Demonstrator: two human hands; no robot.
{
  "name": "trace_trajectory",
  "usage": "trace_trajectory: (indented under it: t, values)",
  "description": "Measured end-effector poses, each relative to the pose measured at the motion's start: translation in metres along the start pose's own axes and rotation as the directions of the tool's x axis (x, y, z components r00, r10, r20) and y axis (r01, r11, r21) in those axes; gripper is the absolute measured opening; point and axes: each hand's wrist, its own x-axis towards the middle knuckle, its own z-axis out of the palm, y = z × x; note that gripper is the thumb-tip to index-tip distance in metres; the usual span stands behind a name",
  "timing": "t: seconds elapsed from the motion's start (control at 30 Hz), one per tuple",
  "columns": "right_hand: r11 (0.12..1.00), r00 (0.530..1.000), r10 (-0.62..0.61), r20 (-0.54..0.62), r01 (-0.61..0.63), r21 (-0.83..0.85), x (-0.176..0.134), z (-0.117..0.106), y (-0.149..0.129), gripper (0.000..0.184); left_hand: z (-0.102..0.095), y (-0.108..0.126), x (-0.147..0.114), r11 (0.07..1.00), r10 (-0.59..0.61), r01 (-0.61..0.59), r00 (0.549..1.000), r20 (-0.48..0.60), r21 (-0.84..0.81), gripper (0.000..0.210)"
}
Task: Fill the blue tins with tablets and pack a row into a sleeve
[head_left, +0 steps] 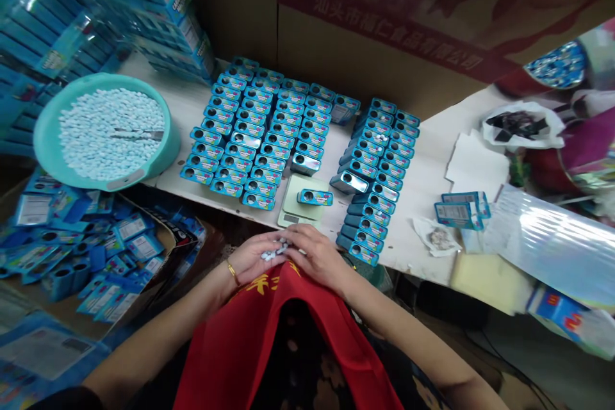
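currently left hand (250,256) cups pellets (271,255); right hand (319,255), grip unclear; tin (315,197) on scale (291,204) near table's (427,166) edge; rowed tins (254,106) uncapped

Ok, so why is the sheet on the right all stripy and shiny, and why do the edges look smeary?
In the head view, the shiny sheet catches streaks of glare, probably from a light; in the same head view, the wrapped stacks at the left edge look blurry and stretched, perhaps from a wide lens, while the blue packs mid-table look clearer.
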Motion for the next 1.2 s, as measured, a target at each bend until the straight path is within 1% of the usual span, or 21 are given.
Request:
trace_trajectory:
  t: [0.1, 0.2, 0.27, 0.37, 0.43, 0.53, 0.7, 0.8, 0.9, 1.0, 1.07, 1.1, 1.2]
  values:
    - [0.994, 0.995, -0.021, 0.093, 0.031, -0.109, 0.008, 0.003, 0.003, 0.029, 0.005, 0.003, 0.01, 0.999, 0.035, -0.035, 0.999, 0.032, 0.0, 0.026]
    - [0.992, 0.989, -0.057, 0.136, 0.071, -0.103, 0.014, -0.002, 0.015, 0.023, 0.011, 0.009, 0.02, 0.999, 0.035, -0.035, 0.997, 0.069, 0.007, 0.033]
    - [0.994, 0.988, -0.071, 0.138, 0.081, -0.073, 0.018, -0.009, 0.025, 0.021, 0.016, 0.013, 0.025, 0.999, 0.04, -0.041, 0.997, 0.071, 0.017, 0.036]
    - [0.998, 0.992, -0.031, 0.123, 0.037, -0.05, 0.025, -0.02, 0.037, 0.017, 0.025, 0.016, 0.033, 0.998, 0.062, -0.064, 0.995, 0.076, 0.026, 0.033]
    - [0.999, 0.993, -0.002, 0.12, 0.006, -0.033, 0.029, -0.026, 0.041, 0.013, 0.03, 0.018, 0.037, 0.996, 0.079, -0.081, 0.993, 0.086, 0.023, 0.031]
    - [1.0, 0.993, -0.003, 0.12, 0.004, -0.006, 0.033, -0.033, 0.041, 0.014, 0.034, 0.021, 0.04, 0.995, 0.098, -0.099, 0.992, 0.082, 0.014, 0.031]
    - [0.999, 0.995, -0.025, 0.098, 0.027, -0.02, 0.034, -0.036, 0.038, 0.021, 0.037, 0.027, 0.044, 0.994, 0.102, -0.105, 0.99, 0.098, 0.019, 0.035]
    - [0.998, 0.991, -0.059, 0.116, 0.059, 0.0, 0.036, -0.037, 0.042, 0.016, 0.036, 0.028, 0.046, 0.995, 0.096, -0.098, 0.99, 0.102, 0.018, 0.036]
    - [0.993, 0.983, -0.112, 0.146, 0.107, 0.038, 0.038, -0.038, 0.049, 0.012, 0.033, 0.026, 0.047, 0.998, 0.061, -0.062, 0.995, 0.075, 0.007, 0.037]
    - [0.989, 0.974, -0.144, 0.174, 0.147, -0.007, 0.037, -0.037, 0.05, 0.013, 0.029, 0.023, 0.048, 1.0, 0.027, -0.027, 0.998, 0.057, 0.002, 0.035]
    - [0.989, 0.978, -0.131, 0.16, 0.141, -0.049, 0.035, -0.034, 0.05, 0.014, 0.028, 0.021, 0.048, 1.0, 0.026, -0.025, 0.998, 0.062, -0.01, 0.034]
    - [0.991, 0.984, -0.116, 0.134, 0.123, -0.047, 0.034, -0.032, 0.05, 0.013, 0.029, 0.021, 0.048, 0.999, 0.03, -0.028, 0.997, 0.07, -0.019, 0.034]
    - [0.997, 0.998, -0.058, 0.021, 0.056, 0.058, 0.032, -0.029, 0.056, 0.014, 0.031, 0.022, 0.048, 0.998, 0.043, -0.039, 0.995, 0.095, -0.044, 0.037]
